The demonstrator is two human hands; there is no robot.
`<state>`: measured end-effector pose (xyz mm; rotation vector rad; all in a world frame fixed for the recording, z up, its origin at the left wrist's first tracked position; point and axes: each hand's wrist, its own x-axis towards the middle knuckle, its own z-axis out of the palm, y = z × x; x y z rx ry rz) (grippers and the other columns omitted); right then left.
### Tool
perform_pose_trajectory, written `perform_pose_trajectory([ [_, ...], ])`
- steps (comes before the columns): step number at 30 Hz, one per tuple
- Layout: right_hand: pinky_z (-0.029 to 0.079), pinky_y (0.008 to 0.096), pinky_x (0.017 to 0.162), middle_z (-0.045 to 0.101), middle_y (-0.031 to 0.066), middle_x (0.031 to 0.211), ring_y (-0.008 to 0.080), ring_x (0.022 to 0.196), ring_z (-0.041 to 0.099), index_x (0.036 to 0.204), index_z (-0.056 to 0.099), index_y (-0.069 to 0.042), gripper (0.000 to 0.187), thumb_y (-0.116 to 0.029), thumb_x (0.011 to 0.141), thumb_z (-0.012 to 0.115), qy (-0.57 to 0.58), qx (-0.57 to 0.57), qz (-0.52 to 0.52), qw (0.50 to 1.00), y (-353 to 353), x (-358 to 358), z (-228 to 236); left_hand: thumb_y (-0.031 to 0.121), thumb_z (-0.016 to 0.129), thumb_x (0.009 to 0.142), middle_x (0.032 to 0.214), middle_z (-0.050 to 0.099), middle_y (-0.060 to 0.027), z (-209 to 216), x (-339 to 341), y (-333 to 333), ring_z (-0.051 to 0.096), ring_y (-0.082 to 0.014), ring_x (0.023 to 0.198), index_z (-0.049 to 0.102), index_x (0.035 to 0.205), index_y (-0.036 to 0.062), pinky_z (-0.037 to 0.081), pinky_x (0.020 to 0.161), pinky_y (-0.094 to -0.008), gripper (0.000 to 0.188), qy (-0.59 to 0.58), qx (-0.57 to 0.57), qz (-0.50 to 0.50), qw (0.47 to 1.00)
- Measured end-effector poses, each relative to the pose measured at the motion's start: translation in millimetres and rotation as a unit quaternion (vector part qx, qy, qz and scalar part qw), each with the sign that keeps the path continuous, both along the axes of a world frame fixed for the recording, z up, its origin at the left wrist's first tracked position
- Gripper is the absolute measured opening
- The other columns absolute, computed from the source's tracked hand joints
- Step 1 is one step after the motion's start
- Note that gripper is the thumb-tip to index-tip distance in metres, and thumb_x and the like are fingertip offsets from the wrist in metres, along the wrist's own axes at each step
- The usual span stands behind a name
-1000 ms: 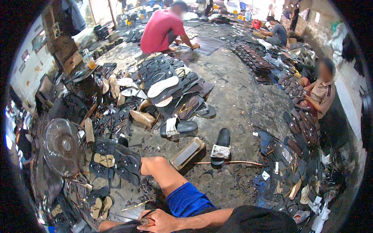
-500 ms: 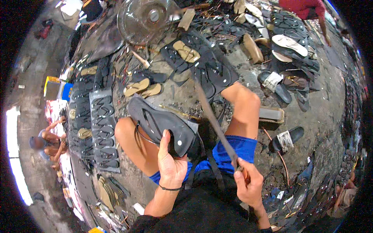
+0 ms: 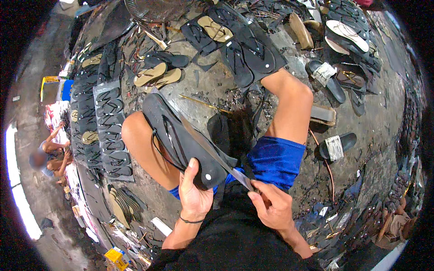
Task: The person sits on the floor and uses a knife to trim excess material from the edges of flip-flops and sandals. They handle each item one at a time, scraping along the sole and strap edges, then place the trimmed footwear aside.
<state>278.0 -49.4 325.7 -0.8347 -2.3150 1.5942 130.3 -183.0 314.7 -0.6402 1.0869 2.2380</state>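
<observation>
My left hand (image 3: pixel 197 195) grips the heel end of a black flip-flop (image 3: pixel 169 124), thumb on top of the footbed near a small white dot. The sandal slants up and left over my bare left knee, its toe end away from me. Dark sheet material shows along its right side, partly hidden. My right hand (image 3: pixel 274 208) is closed around the near end of a long, thin-bladed knife (image 3: pixel 209 147); its handle is hidden by the fingers. The blade lies along the flip-flop's right edge, pointing toward the toe.
Flip-flops with uncut sheet (image 3: pixel 257 56) lie ahead, tan sandals (image 3: pixel 151 74) to the left of them. Rows of black flip-flops (image 3: pixel 113 135) lie farther left, near a seated person (image 3: pixel 54 156). Slides (image 3: pixel 337 147), a wooden block (image 3: pixel 322 116) and a fan (image 3: pixel 156 9) stand around the littered floor.
My right hand has moved left, bringing the knife from above my lap against the flip-flop's right edge. The left hand keeps its grip. The view has tilted down slightly.
</observation>
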Motion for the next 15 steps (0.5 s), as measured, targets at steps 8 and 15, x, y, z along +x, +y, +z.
perform_pose_trajectory([
  [8,0.053,0.0371,0.057,0.068,0.0153,0.08,0.0286,0.064,0.068,0.106,0.07,-0.003,0.024,-0.021,0.089,0.071,0.029,-0.054,0.039,0.997,-2.1,-70.3,-8.2,0.016,0.058,0.096,0.123,0.064,-0.0113,-13.8,12.9,-28.4,0.062,-0.0255,0.114,0.052,0.132,0.0018,0.051,0.1,-0.0413,0.04,0.014,-0.025,-0.01,1.0],
  [15,0.053,0.0367,0.059,0.068,0.0174,0.079,0.028,0.064,0.067,0.106,0.07,-0.002,0.025,-0.022,0.091,0.069,-0.039,-0.112,0.124,0.985,14.3,-71.7,18.0,0.035,0.054,0.1,0.115,0.067,-0.0092,-18.9,4.5,-44.1,0.066,-0.0226,0.1,0.058,0.125,0.0026,0.054,0.088,-0.036,0.042,-0.018,-0.047,0.026,0.998],
])
